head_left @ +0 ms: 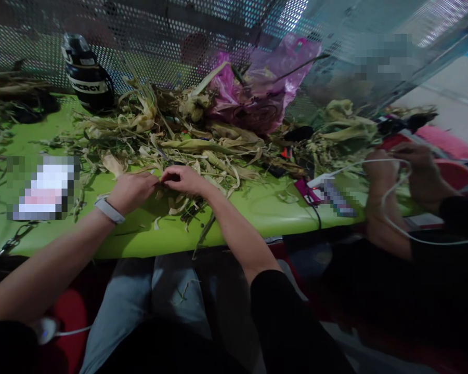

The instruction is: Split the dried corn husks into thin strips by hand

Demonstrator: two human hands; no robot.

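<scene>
My left hand (134,191), with a pale band on its wrist, is closed in a pinch over the front edge of a pile of dried, husk-like plant strips (171,202). My right hand (185,181) meets it fingertip to fingertip, thumb and forefinger curled together. Whatever the two pinches hold is too small or too hidden to make out. Below the hands, loose strips and thin stems hang toward the table's near edge. A broad tan husk piece (113,165) lies just behind my left hand.
The green table (140,241) carries a dark bottle (88,78) marked "NERGY", a blurred phone (47,188) and a pink plastic bag (253,98). Right of me lie a second phone (338,198) and a white cable (386,208), near a co-worker's hands (413,156). A perforated metal panel (152,36) stands behind.
</scene>
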